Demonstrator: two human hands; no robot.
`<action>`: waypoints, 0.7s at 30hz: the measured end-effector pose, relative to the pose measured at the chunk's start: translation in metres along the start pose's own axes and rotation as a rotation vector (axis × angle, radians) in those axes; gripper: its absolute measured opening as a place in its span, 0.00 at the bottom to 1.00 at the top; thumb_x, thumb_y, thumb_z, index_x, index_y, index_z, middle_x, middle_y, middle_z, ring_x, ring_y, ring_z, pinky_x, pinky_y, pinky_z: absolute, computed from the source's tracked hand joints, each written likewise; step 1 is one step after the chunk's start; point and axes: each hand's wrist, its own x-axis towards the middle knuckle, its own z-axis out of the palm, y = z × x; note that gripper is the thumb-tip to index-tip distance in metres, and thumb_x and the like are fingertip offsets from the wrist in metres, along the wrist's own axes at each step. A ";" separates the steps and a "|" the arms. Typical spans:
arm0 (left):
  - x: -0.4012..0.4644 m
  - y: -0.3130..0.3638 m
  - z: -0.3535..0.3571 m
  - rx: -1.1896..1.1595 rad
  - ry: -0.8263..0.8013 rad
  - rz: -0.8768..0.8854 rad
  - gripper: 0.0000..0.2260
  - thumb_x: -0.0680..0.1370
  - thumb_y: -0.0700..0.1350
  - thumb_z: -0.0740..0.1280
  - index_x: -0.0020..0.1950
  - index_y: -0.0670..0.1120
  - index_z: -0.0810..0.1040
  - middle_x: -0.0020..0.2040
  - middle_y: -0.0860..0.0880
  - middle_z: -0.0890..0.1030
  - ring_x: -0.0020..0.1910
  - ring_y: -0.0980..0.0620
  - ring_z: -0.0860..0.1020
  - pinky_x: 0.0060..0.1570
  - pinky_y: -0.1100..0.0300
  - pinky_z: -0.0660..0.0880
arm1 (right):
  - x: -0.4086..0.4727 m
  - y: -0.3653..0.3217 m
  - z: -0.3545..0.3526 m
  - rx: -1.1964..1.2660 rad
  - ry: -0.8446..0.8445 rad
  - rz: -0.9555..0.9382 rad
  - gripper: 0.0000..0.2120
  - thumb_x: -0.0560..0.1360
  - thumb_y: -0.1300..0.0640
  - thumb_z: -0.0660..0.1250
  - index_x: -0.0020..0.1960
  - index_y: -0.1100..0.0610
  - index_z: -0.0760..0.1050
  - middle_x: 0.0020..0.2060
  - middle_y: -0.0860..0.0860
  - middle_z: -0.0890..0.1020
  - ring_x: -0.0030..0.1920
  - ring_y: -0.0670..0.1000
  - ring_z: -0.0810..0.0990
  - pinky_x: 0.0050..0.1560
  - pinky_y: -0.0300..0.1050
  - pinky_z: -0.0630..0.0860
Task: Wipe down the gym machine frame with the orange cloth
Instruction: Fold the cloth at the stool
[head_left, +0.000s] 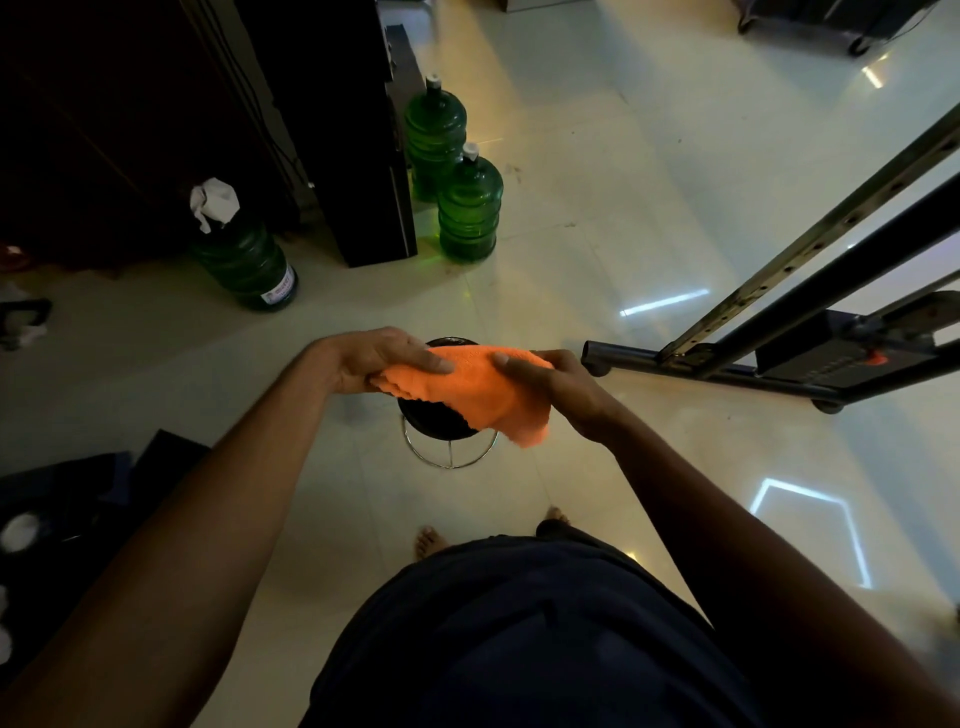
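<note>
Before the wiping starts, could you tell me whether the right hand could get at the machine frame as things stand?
Probably yes: the right hand, gripping the cloth, is near the frame, nothing between.

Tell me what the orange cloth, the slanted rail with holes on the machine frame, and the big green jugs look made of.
Orange cloth: soft napped fabric, probably microfibre or terry; it drapes and creases between the left hand and right hand.
Slanted rail with holes: bare metal, likely steel, dull and spotted, with a row of drilled holes.
Big green jugs: translucent green plastic, ribbed and glossy, with light showing through.
</note>
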 end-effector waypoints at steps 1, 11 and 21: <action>0.001 -0.003 0.001 -0.106 -0.011 0.046 0.28 0.73 0.51 0.80 0.64 0.35 0.80 0.55 0.39 0.84 0.48 0.46 0.84 0.46 0.57 0.82 | 0.001 0.002 -0.001 -0.020 0.028 -0.001 0.29 0.73 0.28 0.74 0.55 0.53 0.89 0.52 0.52 0.89 0.57 0.56 0.87 0.62 0.58 0.82; 0.032 -0.045 0.043 -0.419 -0.011 0.069 0.23 0.80 0.55 0.75 0.69 0.42 0.81 0.56 0.42 0.83 0.53 0.45 0.82 0.59 0.50 0.76 | 0.012 0.015 0.001 0.328 0.073 0.072 0.32 0.77 0.35 0.75 0.74 0.51 0.78 0.68 0.55 0.82 0.66 0.61 0.83 0.67 0.67 0.81; 0.047 -0.054 0.059 -0.537 0.038 0.044 0.26 0.78 0.55 0.78 0.71 0.44 0.79 0.47 0.43 0.77 0.48 0.43 0.76 0.61 0.46 0.76 | 0.019 0.021 0.005 0.398 0.143 0.153 0.20 0.86 0.44 0.66 0.75 0.50 0.75 0.70 0.54 0.80 0.69 0.60 0.81 0.68 0.65 0.79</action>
